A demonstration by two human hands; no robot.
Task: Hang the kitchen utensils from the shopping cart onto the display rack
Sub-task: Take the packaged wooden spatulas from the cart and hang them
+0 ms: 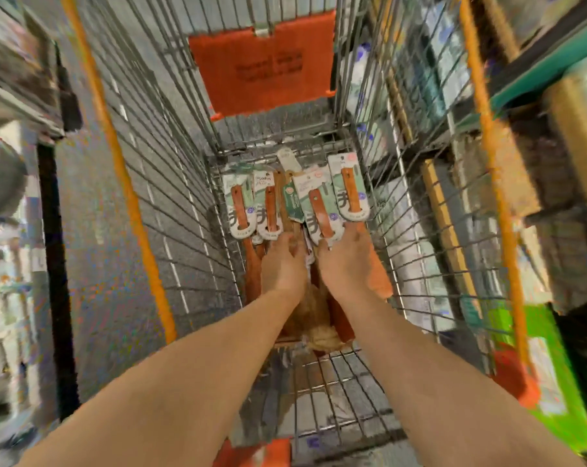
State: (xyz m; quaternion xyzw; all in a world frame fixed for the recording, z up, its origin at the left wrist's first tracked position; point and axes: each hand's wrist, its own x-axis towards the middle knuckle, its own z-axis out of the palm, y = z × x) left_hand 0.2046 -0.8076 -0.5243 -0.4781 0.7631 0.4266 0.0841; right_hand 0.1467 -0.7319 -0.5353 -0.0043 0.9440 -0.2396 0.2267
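Observation:
Several wooden kitchen utensils (270, 207) with green-and-white card sleeves on their handles lie at the bottom of a wire shopping cart (170, 183). Both my arms reach down into the cart. My left hand (283, 264) lies on the middle of the pile, fingers curled around a wooden handle. My right hand (344, 261) grips the shafts of the right-hand utensils (351, 193) just below their card sleeves. The image is blurred, so the exact finger hold is unclear. No display rack is in view.
The cart has orange rim strips and an orange flap (261, 65) at its far end. Store shelves with boxed goods (537, 183) stand close on the right, and shelving (9, 163) stands on the left. Grey floor shows through the wire.

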